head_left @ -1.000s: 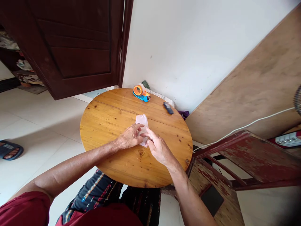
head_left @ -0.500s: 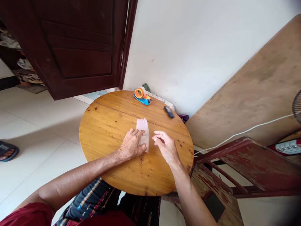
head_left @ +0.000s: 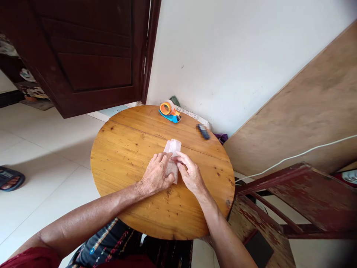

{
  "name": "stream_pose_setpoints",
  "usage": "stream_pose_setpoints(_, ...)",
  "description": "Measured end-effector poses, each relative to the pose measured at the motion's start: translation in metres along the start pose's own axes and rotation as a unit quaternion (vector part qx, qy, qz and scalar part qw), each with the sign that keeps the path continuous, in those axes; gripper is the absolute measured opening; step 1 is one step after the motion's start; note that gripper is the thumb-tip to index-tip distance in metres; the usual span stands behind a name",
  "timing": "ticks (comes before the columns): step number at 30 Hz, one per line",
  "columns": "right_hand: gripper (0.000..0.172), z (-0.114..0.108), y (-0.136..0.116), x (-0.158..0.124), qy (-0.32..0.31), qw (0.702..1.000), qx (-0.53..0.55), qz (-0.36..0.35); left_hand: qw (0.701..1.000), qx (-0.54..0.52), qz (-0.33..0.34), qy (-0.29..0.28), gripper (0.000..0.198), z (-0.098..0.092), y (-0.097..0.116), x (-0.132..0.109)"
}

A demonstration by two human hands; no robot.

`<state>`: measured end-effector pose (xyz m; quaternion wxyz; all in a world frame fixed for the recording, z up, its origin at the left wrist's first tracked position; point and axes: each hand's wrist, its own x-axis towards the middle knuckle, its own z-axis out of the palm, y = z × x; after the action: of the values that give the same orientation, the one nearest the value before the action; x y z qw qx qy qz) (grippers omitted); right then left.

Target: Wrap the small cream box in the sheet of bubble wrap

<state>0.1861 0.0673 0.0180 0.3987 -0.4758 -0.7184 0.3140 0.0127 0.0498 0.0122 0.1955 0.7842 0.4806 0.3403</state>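
A small pale translucent plastic packet (head_left: 173,146) lies flat in the middle of a round wooden table (head_left: 125,149). My left hand (head_left: 155,175) rests palm down on the packet's near left part, fingers stretched over it. My right hand (head_left: 190,172) comes in from the right, its fingertips touching the packet's right edge beside my left fingers. Both hands press on the packet and neither lifts it. The near half of the packet is hidden under my fingers.
An orange and blue tape dispenser (head_left: 169,111) sits at the table's far edge by the white wall. A small dark blurred object (head_left: 203,131) lies at the far right edge. A dark wooden door (head_left: 83,56) stands behind; a worn red wooden frame (head_left: 292,197) stands to the right.
My right hand let go of the packet and pulled away to the right, then came back onto its right edge. My left hand stayed pressed on it.
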Motion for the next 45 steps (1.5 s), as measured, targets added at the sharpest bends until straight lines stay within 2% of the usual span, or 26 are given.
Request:
stream_pose_setpoints(4,0.041,-0.003,0.0,0.005,-0.016,1.0,-0.002,-0.001,0.998,0.012,0.063,-0.001,0.052,-0.004,0.001,-0.001)
stream_pose_setpoints(8,0.041,-0.006,-0.001,0.014,-0.043,0.999,0.006,-0.012,0.992,0.031,0.119,-0.025,0.05,-0.004,-0.001,0.001)
stream_pose_setpoints(11,0.036,-0.01,0.004,0.02,-0.007,1.0,0.011,0.011,0.991,0.03,0.129,-0.028,0.043,-0.005,-0.001,0.003)
stream_pose_setpoints(13,0.034,-0.015,0.009,0.024,0.056,0.997,0.006,0.059,0.991,0.032,0.127,-0.032,0.037,-0.007,0.0,0.004)
stream_pose_setpoints(15,0.035,-0.018,0.013,0.028,0.085,0.986,0.016,0.142,0.991,0.028,0.127,-0.033,0.034,-0.008,0.002,0.005)
stream_pose_setpoints(18,0.039,-0.018,0.012,0.035,0.049,0.963,0.049,0.259,0.992,0.013,0.125,-0.031,0.036,-0.009,0.003,0.004)
stream_pose_setpoints(20,0.039,-0.015,0.008,0.04,0.024,0.956,0.066,0.286,0.992,0.005,0.121,-0.031,0.037,-0.009,0.003,0.004)
stream_pose_setpoints(23,0.035,-0.011,0.001,0.046,-0.019,0.951,0.112,0.289,0.992,-0.002,0.12,-0.028,0.036,-0.008,0.002,0.003)
stream_pose_setpoints(27,0.043,-0.015,-0.002,0.051,-0.056,0.933,0.191,0.3,0.992,-0.009,0.122,-0.013,0.035,-0.003,-0.001,0.002)
stream_pose_setpoints(31,0.042,-0.024,0.002,0.051,-0.1,0.919,0.242,0.296,0.991,-0.01,0.134,0.019,0.033,0.002,-0.004,0.002)
stream_pose_setpoints(34,0.039,-0.026,0.008,0.051,-0.116,0.922,0.244,0.277,0.988,-0.011,0.149,0.039,0.032,0.004,-0.004,0.003)
stream_pose_setpoints(36,0.036,-0.021,0.01,0.051,-0.103,0.935,0.231,0.247,0.988,-0.005,0.15,0.038,0.032,0.003,-0.002,0.003)
stream_pose_setpoints(41,0.031,-0.002,0.011,0.05,0.002,0.97,0.209,0.127,0.992,0.019,0.122,0.03,0.03,-0.002,0.002,0.003)
stream_pose_setpoints(45,0.029,0.004,0.008,0.046,0.024,0.972,0.201,0.121,0.995,-0.002,0.102,0.008,0.033,-0.005,0.001,0.003)
